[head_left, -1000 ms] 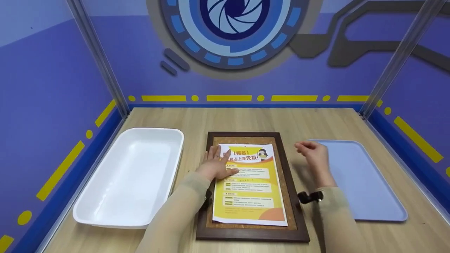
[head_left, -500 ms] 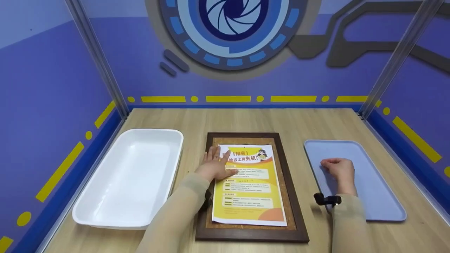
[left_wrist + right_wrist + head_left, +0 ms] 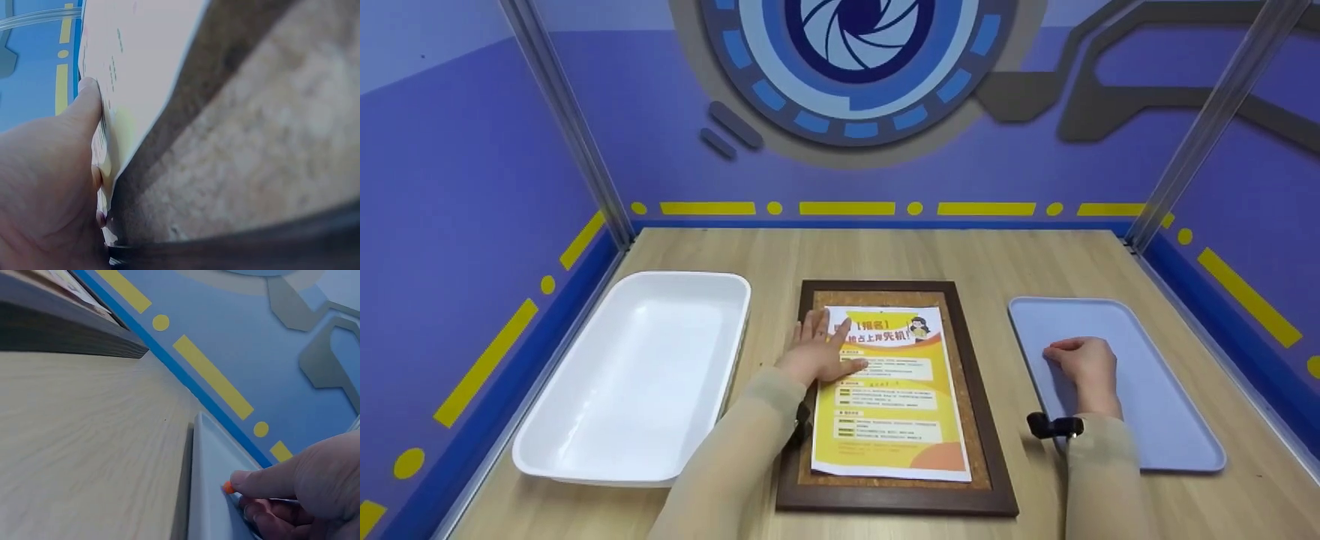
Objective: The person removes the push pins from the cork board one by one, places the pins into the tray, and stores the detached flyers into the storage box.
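My left hand [image 3: 819, 356] rests with spread fingers on the upper left part of a yellow and white printed poster [image 3: 885, 427]. The poster lies on a cork board [image 3: 955, 360] in a dark brown frame [image 3: 900, 499]. In the left wrist view, the poster's near edge [image 3: 152, 126] lifts off the cork. Over the left part of a light blue tray [image 3: 1155, 405], my right hand [image 3: 1087, 367] has thumb and fingers pinched together. The right wrist view shows a small orange piece [image 3: 228, 487], about a pushpin head in size, at the thumb tip; the fingers hide the rest.
A deep white basin [image 3: 622, 390] stands left of the frame on the wooden table [image 3: 870, 255]. Blue printed walls [image 3: 840, 176] close off the back and both sides. Bare tabletop shows between the frame and the blue tray.
My right hand has moved right, from beside the blue tray's left edge to over the tray, and has since held nearly still. The left hand stays on the poster.
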A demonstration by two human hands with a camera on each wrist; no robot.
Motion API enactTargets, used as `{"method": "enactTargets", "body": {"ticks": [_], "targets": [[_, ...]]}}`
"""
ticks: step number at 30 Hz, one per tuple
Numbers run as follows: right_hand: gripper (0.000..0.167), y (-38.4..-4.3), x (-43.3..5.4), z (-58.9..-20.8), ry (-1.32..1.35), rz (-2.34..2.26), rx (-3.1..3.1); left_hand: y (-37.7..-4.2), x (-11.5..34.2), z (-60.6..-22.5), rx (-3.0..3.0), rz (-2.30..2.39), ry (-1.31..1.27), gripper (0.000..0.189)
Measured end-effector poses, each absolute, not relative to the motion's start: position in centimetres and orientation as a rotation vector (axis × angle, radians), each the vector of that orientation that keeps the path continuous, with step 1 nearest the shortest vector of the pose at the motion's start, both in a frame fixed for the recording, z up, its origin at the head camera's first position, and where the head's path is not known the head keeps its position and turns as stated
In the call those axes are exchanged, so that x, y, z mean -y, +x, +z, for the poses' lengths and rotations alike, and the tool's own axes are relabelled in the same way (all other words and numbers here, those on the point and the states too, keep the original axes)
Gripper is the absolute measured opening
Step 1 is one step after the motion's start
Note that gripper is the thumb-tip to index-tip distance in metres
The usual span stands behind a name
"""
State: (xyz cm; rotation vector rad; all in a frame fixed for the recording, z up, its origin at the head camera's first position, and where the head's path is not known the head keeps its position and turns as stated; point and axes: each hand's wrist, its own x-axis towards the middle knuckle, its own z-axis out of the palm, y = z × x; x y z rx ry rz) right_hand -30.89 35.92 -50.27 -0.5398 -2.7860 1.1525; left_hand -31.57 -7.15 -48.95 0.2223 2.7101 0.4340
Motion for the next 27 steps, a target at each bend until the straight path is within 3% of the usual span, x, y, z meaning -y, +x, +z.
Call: {"method": "enactTargets", "body": {"ticks": [6, 14, 20, 27], "targets": [[0.032, -30.7, -34.6, -48.8, -0.507, 1.257, 2.610, -31.8, 7.1, -49.5, -2.694, 0.435, 0.206, 0.093], [0.054, -30.9, -28.3, -46.4, -0.211, 2.093, 2.653, -31.6, 7.1, -48.9, -2.704, 0.421, 0.212, 0.092], [0.056, -30.8, -24.0, -46.7, -0.257, 2.051, 2.895, -31.4, 7.0, -48.5, -2.716, 0.394, 0.230, 0.090], [0.051, -30.8, -22.9, -47.6, -0.246, 2.058, 2.894, -32.1, 7.0, -49.2, -2.679, 0.367, 0.195, 0.092]]}}
